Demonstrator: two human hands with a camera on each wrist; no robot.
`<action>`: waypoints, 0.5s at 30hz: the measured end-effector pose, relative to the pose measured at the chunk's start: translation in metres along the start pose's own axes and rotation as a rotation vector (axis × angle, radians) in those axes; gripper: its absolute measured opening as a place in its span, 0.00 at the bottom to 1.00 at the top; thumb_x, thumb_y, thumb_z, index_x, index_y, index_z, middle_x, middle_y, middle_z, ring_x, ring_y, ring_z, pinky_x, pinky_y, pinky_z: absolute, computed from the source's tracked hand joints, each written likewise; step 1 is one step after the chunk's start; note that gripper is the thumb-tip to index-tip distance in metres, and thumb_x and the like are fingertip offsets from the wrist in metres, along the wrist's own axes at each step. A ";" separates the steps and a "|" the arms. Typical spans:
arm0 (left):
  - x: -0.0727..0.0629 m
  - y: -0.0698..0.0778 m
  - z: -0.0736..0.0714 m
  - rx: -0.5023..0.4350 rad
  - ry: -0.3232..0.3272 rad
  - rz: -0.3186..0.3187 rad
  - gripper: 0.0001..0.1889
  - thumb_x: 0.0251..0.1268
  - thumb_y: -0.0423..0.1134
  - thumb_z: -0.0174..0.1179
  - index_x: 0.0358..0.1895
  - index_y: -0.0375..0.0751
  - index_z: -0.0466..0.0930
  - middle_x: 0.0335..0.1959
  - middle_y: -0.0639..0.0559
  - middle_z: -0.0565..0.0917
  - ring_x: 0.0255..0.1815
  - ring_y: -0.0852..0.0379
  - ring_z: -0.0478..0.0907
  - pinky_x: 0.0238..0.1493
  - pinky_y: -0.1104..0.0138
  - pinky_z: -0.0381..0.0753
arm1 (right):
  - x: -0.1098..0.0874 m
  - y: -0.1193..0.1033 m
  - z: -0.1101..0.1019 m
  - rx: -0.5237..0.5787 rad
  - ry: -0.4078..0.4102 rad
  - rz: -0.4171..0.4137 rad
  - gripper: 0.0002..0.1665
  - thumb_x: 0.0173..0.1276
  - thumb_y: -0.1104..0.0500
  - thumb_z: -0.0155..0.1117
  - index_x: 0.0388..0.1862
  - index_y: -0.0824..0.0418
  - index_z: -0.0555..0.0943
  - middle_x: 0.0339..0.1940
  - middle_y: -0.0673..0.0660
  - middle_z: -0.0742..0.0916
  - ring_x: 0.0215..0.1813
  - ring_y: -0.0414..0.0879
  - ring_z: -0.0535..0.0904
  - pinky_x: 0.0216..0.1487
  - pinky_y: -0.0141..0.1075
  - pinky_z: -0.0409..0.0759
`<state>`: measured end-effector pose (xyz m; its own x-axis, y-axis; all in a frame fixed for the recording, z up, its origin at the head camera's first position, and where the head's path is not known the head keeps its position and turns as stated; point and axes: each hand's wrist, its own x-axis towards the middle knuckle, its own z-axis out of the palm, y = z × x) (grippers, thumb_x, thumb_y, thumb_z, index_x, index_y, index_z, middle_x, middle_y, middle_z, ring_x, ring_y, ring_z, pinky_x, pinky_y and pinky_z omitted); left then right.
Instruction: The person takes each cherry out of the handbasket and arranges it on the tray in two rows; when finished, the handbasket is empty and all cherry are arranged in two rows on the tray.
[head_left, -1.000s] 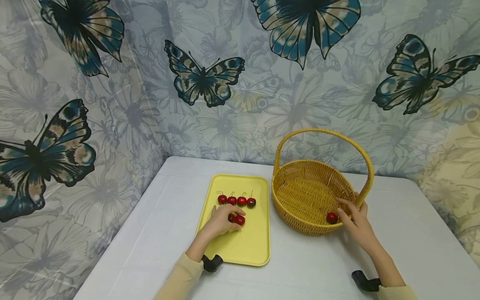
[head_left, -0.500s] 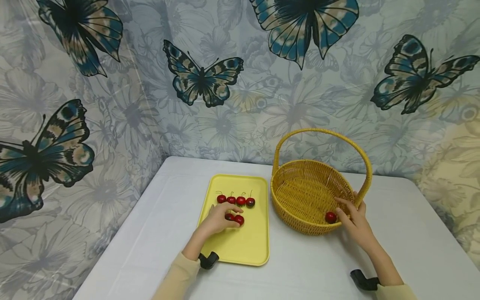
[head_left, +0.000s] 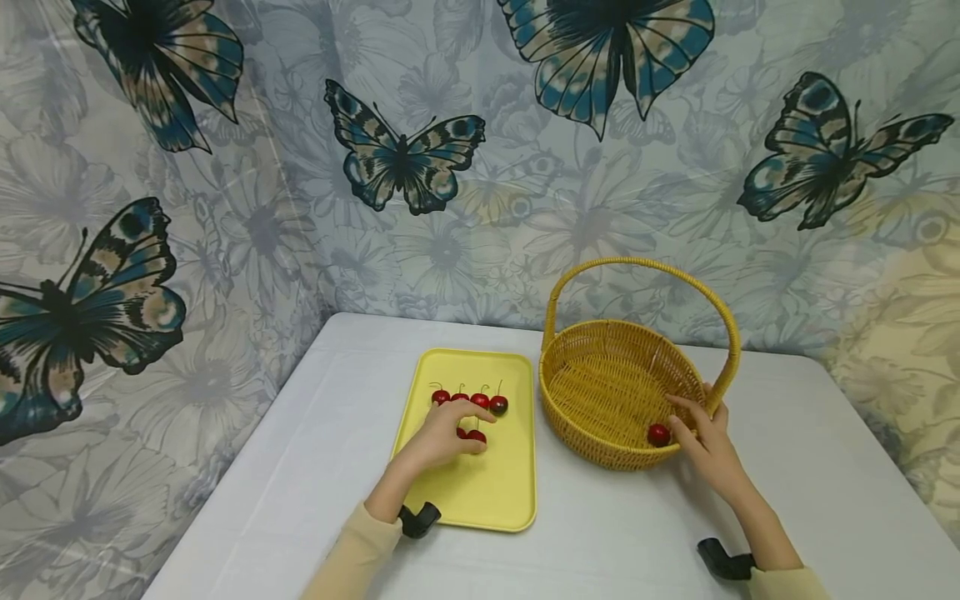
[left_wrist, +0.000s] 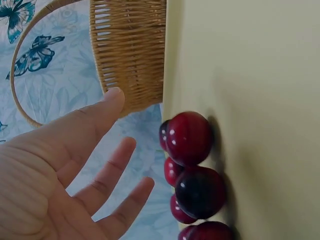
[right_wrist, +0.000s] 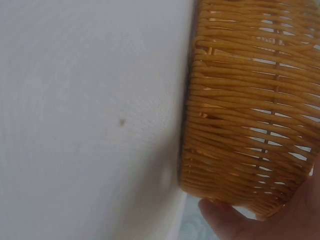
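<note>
My left hand (head_left: pixel 438 435) hovers over a yellow tray (head_left: pixel 491 496), thumb and fingers spread around the nearer red cherries (head_left: pixel 476 437). The left wrist view shows its fingers extended and apart from a glossy red cherry (left_wrist: pixel 190 137) and a darker cherry (left_wrist: pixel 201 192) below it. Behind, a row of cherries with stems (head_left: pixel 480 401) lies across the tray, partly covered by the hand. On the right, my right hand (head_left: pixel 708 450) grips the rim of a woven basket (head_left: pixel 592 448), with fingers on both sides of its wall. One cherry (head_left: pixel 658 434) lies inside, close to those fingertips.
The basket's tall arched handle (head_left: pixel 637 262) rises beside the right hand. Tray and basket stand side by side on a white-covered table (head_left: pixel 300 467). A butterfly-patterned cloth (head_left: pixel 450 258) hangs at the back and left.
The left hand has shifted slightly over the tray, its fingers now reaching further across and hiding more of the cherries. My right hand keeps its grip on the basket. The view has drifted slightly.
</note>
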<state>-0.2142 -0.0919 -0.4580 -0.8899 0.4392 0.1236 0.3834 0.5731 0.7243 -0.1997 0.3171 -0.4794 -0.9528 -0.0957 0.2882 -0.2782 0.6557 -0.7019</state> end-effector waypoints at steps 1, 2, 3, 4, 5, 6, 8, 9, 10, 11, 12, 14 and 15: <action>0.001 0.002 0.000 -0.002 -0.003 0.007 0.18 0.50 0.36 0.69 0.47 0.51 0.82 0.49 0.57 0.81 0.60 0.52 0.70 0.66 0.38 0.45 | 0.000 -0.001 0.000 -0.002 0.001 0.000 0.24 0.74 0.56 0.46 0.64 0.67 0.66 0.72 0.70 0.38 0.64 0.81 0.46 0.41 0.76 0.60; 0.002 0.004 0.001 -0.003 -0.007 0.011 0.18 0.51 0.36 0.69 0.48 0.52 0.82 0.50 0.58 0.81 0.60 0.52 0.70 0.67 0.41 0.49 | 0.000 -0.001 0.000 -0.002 0.001 0.003 0.24 0.74 0.56 0.46 0.64 0.67 0.66 0.72 0.70 0.38 0.64 0.81 0.47 0.42 0.76 0.60; 0.003 0.006 0.001 -0.005 -0.012 0.018 0.18 0.51 0.36 0.69 0.48 0.52 0.81 0.50 0.57 0.80 0.60 0.52 0.70 0.66 0.44 0.53 | 0.000 -0.001 0.000 -0.002 0.002 0.004 0.24 0.74 0.56 0.46 0.64 0.67 0.66 0.72 0.69 0.39 0.64 0.81 0.47 0.42 0.76 0.60; 0.005 0.008 0.001 -0.007 -0.016 0.025 0.18 0.51 0.36 0.69 0.48 0.52 0.81 0.50 0.57 0.80 0.59 0.52 0.70 0.66 0.47 0.56 | 0.000 -0.002 0.000 -0.003 0.003 0.005 0.24 0.74 0.56 0.46 0.64 0.67 0.66 0.72 0.69 0.39 0.65 0.81 0.47 0.42 0.76 0.59; 0.006 0.010 0.002 -0.005 -0.019 0.034 0.18 0.51 0.37 0.69 0.48 0.52 0.81 0.50 0.57 0.80 0.59 0.53 0.71 0.65 0.49 0.58 | 0.000 -0.001 0.000 -0.003 0.005 0.005 0.24 0.74 0.56 0.46 0.64 0.67 0.66 0.72 0.69 0.39 0.65 0.81 0.47 0.42 0.76 0.59; 0.008 0.012 0.002 -0.003 -0.021 0.042 0.18 0.51 0.37 0.68 0.48 0.53 0.81 0.50 0.57 0.80 0.59 0.53 0.71 0.65 0.51 0.59 | 0.000 -0.001 0.000 -0.003 0.006 0.005 0.24 0.74 0.56 0.46 0.64 0.67 0.66 0.72 0.69 0.39 0.65 0.81 0.47 0.42 0.76 0.59; 0.012 0.017 0.003 -0.009 -0.025 0.058 0.18 0.52 0.38 0.68 0.49 0.53 0.81 0.50 0.58 0.80 0.58 0.53 0.71 0.65 0.54 0.61 | -0.001 -0.001 0.000 -0.003 0.007 0.005 0.24 0.74 0.56 0.46 0.64 0.67 0.66 0.72 0.69 0.39 0.65 0.81 0.47 0.42 0.76 0.59; 0.014 0.019 0.004 -0.020 -0.030 0.065 0.18 0.52 0.38 0.68 0.49 0.53 0.81 0.50 0.58 0.80 0.57 0.54 0.71 0.64 0.54 0.62 | -0.001 0.000 0.000 -0.002 0.008 0.003 0.24 0.73 0.56 0.46 0.64 0.67 0.66 0.72 0.70 0.39 0.65 0.81 0.46 0.42 0.76 0.59; 0.016 0.022 0.005 -0.027 -0.033 0.076 0.18 0.52 0.38 0.68 0.49 0.54 0.81 0.49 0.59 0.80 0.55 0.55 0.72 0.63 0.54 0.63 | 0.000 0.000 0.000 -0.001 0.008 0.003 0.24 0.73 0.56 0.46 0.64 0.67 0.66 0.72 0.70 0.39 0.65 0.81 0.46 0.42 0.76 0.59; 0.018 0.025 0.005 -0.030 -0.037 0.085 0.18 0.53 0.39 0.68 0.49 0.54 0.81 0.49 0.60 0.79 0.53 0.56 0.72 0.62 0.57 0.66 | 0.000 0.000 0.000 -0.001 0.009 0.002 0.24 0.73 0.56 0.46 0.64 0.67 0.66 0.72 0.70 0.39 0.65 0.81 0.46 0.42 0.76 0.59; 0.020 0.028 0.006 -0.038 -0.042 0.091 0.18 0.53 0.39 0.68 0.49 0.54 0.81 0.49 0.61 0.79 0.52 0.58 0.72 0.60 0.58 0.68 | 0.000 -0.001 0.000 0.000 0.009 0.002 0.24 0.73 0.56 0.46 0.64 0.67 0.66 0.72 0.70 0.39 0.65 0.81 0.46 0.42 0.76 0.59; 0.024 0.033 0.008 -0.050 -0.060 0.115 0.18 0.54 0.39 0.67 0.50 0.52 0.81 0.49 0.60 0.79 0.48 0.59 0.72 0.56 0.61 0.71 | 0.000 -0.001 0.000 0.002 0.009 0.002 0.24 0.73 0.56 0.46 0.63 0.67 0.67 0.72 0.70 0.39 0.65 0.81 0.46 0.42 0.76 0.59; 0.026 0.037 0.008 -0.039 -0.065 0.123 0.17 0.54 0.39 0.67 0.50 0.52 0.81 0.49 0.60 0.79 0.48 0.60 0.72 0.56 0.61 0.70 | 0.000 -0.002 -0.001 0.001 0.010 0.002 0.24 0.73 0.56 0.47 0.63 0.66 0.67 0.72 0.70 0.39 0.65 0.81 0.46 0.42 0.76 0.60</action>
<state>-0.2208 -0.0539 -0.4341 -0.8182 0.5491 0.1703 0.4779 0.4849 0.7325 -0.1996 0.3165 -0.4775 -0.9522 -0.0868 0.2928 -0.2760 0.6548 -0.7036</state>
